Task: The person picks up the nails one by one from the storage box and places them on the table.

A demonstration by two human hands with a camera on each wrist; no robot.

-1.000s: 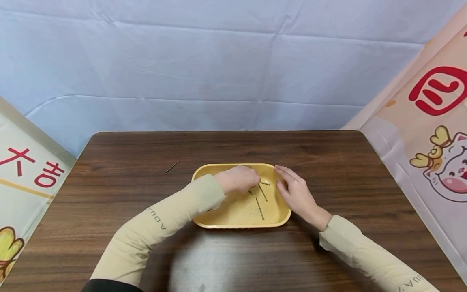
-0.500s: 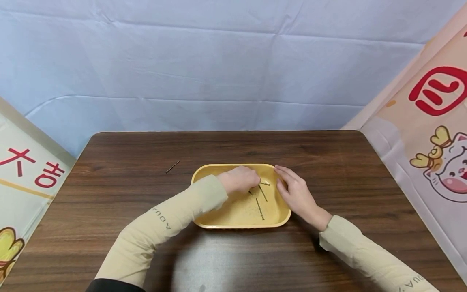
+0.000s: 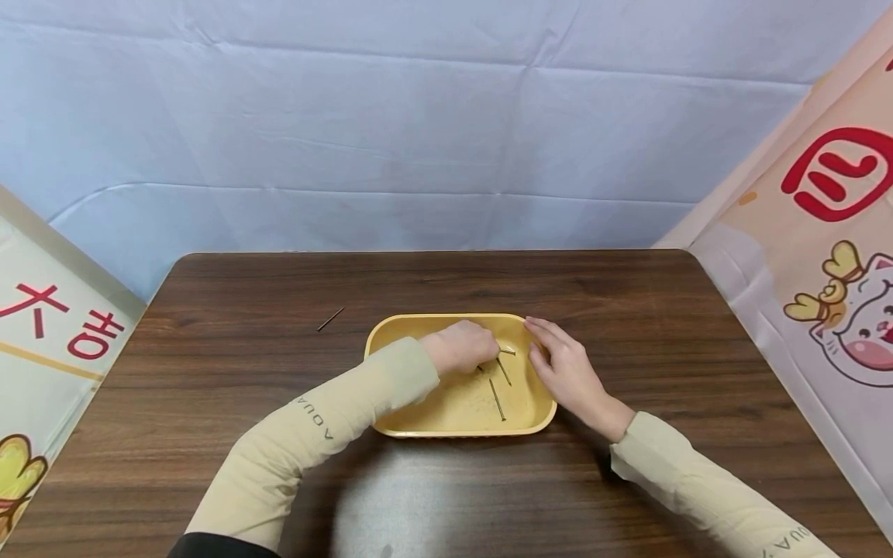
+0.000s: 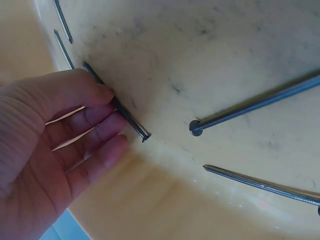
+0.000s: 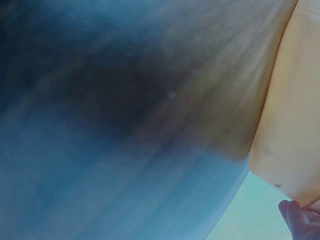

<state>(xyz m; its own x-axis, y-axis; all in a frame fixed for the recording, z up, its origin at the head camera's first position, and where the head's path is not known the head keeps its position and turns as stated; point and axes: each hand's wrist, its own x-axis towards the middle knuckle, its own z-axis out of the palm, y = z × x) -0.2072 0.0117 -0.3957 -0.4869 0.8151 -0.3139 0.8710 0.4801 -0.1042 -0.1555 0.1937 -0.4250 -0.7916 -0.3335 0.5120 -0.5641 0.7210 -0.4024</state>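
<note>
A yellow plastic tray (image 3: 446, 432) lies on the table, with several steel nails in it. My left hand (image 3: 462, 346) reaches down inside near the far wall. In the left wrist view its thumb and fingertips pinch a dark nail (image 4: 131, 120), whose head points away from the fingers. Nearby lie a thicker-looking nail (image 4: 255, 102) and another nail (image 4: 260, 186); in the head view, one nail (image 3: 498, 400) lies nearer the front. My right hand (image 3: 568, 368) rests against the tray's right end, fingers extended along the rim to the far corner.
One loose nail (image 3: 331, 318) lies on the brown wooden table (image 3: 244, 349), left of the tray. A pale blue cloth (image 3: 418, 139) hangs behind the table, and printed banners (image 3: 830, 271) stand at both sides. Dark specks mark the tray floor.
My left forearm has shifted slightly right, and the left hand has moved slightly toward the front inside the tray. The right hand and the tray stay in place.
</note>
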